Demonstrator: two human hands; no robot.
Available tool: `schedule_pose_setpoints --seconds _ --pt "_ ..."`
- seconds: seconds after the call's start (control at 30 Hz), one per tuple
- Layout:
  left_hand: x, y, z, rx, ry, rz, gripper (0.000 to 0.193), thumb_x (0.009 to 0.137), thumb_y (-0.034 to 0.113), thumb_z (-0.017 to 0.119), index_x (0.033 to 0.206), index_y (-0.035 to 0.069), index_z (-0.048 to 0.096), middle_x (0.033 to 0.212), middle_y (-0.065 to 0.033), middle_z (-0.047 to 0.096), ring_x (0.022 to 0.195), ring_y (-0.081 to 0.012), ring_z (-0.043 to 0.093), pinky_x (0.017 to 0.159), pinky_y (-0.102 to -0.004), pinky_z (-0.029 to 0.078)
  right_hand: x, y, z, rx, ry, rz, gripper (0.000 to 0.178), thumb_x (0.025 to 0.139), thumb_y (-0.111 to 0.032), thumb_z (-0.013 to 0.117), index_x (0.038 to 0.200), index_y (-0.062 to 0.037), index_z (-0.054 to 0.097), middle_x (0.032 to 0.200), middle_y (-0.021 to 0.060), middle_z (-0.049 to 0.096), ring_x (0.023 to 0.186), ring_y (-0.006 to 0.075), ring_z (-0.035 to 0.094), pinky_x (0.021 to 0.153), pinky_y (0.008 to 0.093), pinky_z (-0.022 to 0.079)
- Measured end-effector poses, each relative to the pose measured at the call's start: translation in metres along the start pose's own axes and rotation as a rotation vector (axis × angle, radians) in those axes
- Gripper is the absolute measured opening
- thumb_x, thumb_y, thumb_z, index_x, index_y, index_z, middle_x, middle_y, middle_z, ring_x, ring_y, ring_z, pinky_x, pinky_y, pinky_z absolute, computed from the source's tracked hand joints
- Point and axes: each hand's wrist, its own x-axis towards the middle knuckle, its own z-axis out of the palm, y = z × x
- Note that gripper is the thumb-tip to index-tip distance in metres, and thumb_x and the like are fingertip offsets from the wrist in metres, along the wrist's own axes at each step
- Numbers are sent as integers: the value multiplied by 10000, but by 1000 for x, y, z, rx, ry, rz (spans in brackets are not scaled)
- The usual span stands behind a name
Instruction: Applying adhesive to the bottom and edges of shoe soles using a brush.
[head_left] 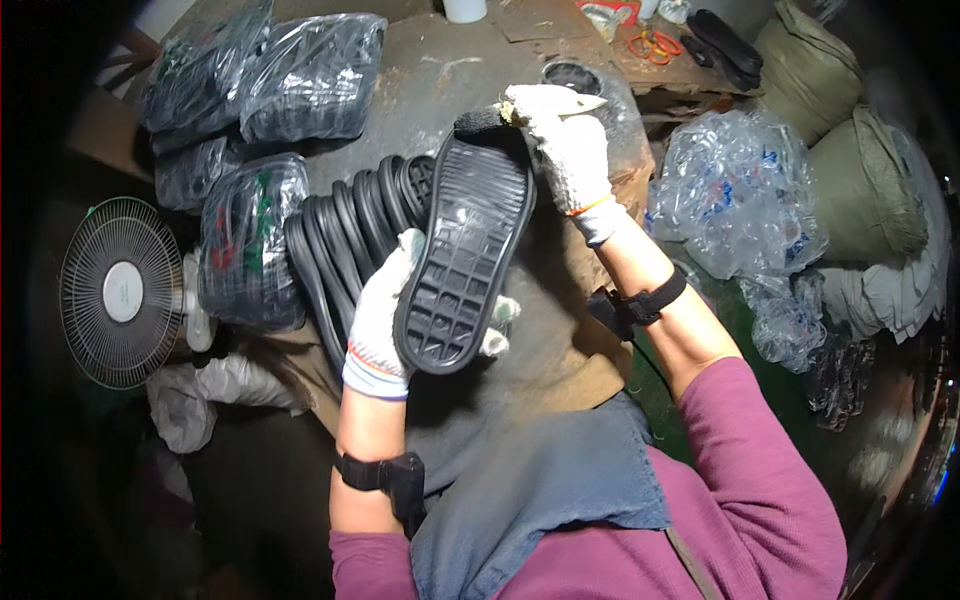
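A black shoe sole [470, 240], its ridged and gridded face turned up toward me, is gripped at its lower part by my left hand [385, 305]. That hand wears a white knit glove; its fingertips show past the sole's right edge. At the sole's upper end my right hand [570, 150], gloved too, is closed around a small tool [482, 121]. A dark, rough end of it lies against the sole's top edge, and a pale pointed end sticks out to the right; its kind is unclear. Left of the sole, several more black soles [350, 225] stand in a row on the worktable.
Plastic-wrapped black bundles [315, 80] lie at the table's far left. A fan [122, 290] stands at the left. Clear plastic bags [735, 190] and full sacks [865, 185] are on the right. Orange-handled scissors [655, 47] and dark soles [725, 50] lie at the back.
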Motion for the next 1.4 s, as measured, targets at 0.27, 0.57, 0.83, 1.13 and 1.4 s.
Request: schedule_pose_setpoints --seconds 0.27,0.57,0.83,1.13,1.4 --pt "30 -5 -11 115 72 202 681 1084 609 409 1440 52 573 1332 -228 670 1152 -464 668 952 -714 536 -53 -53 10 390 -144 183 209 934 -81 771 1140 -46 768 1080 34 794 918 90 709 1028 305 482" --pt "38 29 -2 133 143 489 584 1091 522 500 1317 2 639 1163 -189 746 954 -344 757 832 -482 651 -102 -103 -16 480 -377 213 236 893 -80 826 1127 -79 788 1126 30 807 1085 116 728 1263 429 283" --pt "10 16 26 670 390 631 472 1130 353 505 1477 36 551 1335 -151 688 1054 -301 739 932 -499 629 -88 -102 -31 495 -452 377 211 910 -22 804 1119 -33 780 1126 53 776 994 115 723 900 286 582" --pt "2 -7 49 839 347 416 631 1108 393 531 1656 140 344 1353 -146 676 959 -294 757 697 -405 677 -3 -39 -36 86 -253 64 192 889 -110 823 1079 -92 798 990 37 805 880 110 739 830 287 594" --pt "3 -14 22 305 260 240 571 1133 512 383 1504 94 503 1322 -187 680 945 -406 749 748 -562 649 4 -29 -38 -380 -182 -630 103 875 -187 811 975 -173 794 968 6 788 911 263 743 902 391 575"
